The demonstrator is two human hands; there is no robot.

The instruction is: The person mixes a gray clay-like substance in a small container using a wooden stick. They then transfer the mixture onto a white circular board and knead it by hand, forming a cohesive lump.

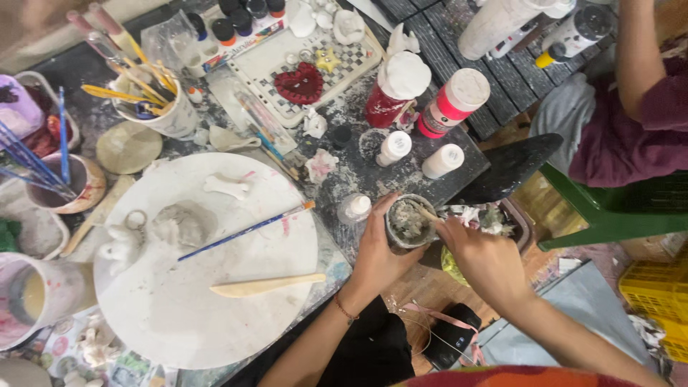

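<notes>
We see the left hand (376,251) wrapped around a small cup (410,222) at the table edge (344,269), mouth upward. The right hand (484,259) pinches a wooden stick (424,211), which slants up-left into the cup.

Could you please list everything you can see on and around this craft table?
Round board: one, white, table's left.
Paintbrush: one, blue handle, on board.
Wooden stick: one, pale, on board.
Heart shape: one, red, on checked tray.
Paint bottles: several, red and white, centre.
Brush cup: one, white, upper left.
Small cup: one, grey contents, table edge.
Left hand: grips small cup.
Right hand: holds stirring stick in cup.
</notes>
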